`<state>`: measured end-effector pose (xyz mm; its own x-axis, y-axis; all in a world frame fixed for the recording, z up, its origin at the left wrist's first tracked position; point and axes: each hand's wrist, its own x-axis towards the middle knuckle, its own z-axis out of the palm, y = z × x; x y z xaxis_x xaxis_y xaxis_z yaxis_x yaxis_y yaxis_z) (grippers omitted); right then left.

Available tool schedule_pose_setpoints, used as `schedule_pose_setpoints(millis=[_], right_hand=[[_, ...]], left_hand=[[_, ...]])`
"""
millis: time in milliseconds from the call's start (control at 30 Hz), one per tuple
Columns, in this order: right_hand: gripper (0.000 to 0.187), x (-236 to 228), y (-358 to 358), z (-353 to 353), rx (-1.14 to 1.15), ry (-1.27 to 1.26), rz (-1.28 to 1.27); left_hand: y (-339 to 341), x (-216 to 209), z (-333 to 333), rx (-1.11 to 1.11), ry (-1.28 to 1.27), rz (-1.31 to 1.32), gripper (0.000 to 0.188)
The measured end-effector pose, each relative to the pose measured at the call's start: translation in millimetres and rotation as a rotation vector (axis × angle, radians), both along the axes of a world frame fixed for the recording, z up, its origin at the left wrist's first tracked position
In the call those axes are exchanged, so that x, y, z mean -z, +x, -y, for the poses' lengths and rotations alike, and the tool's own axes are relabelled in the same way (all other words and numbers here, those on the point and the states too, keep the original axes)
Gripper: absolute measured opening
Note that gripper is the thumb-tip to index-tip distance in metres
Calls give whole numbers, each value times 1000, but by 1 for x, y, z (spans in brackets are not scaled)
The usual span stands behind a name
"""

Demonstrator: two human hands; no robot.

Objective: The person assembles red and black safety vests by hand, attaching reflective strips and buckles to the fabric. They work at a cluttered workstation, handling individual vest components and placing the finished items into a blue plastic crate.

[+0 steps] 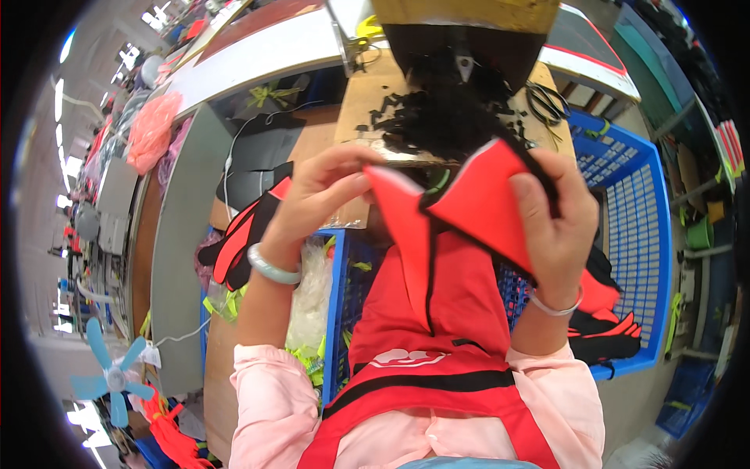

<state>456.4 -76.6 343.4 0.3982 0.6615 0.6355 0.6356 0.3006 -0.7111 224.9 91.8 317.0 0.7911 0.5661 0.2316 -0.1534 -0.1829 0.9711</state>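
Note:
Above my lap I hold up a coral-red fabric piece (488,205) with black edging. Its top edge dips in a V, and one narrow part hangs down to a point over my red apron (461,289). With thumb and fingers, my left hand (332,187) pinches its upper left corner. My right hand (556,223) grips the right side, thumb on the red face, the other fingers mostly behind it. Just beyond the fabric, a heap of small black scraps (449,113) covers the board (359,98).
Black-handled scissors (548,103) lie on the board's right side. A blue plastic crate (660,234) at right holds red and black pieces (605,336). Another blue crate (336,313) stands at left, near more red and black pieces (242,234). A blue fan (116,381) is at lower left.

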Motion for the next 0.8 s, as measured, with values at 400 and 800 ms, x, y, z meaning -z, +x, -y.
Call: schedule_pose_setpoints(millis=[400,800], right_hand=[[31,8,89,-38,-37,-305,214],[36,33,109,-109,-183,-432,373]], left_hand=[[69,25,-9,-306,196,-78,26],[137,26,-66,-197,-55,-206,27]])
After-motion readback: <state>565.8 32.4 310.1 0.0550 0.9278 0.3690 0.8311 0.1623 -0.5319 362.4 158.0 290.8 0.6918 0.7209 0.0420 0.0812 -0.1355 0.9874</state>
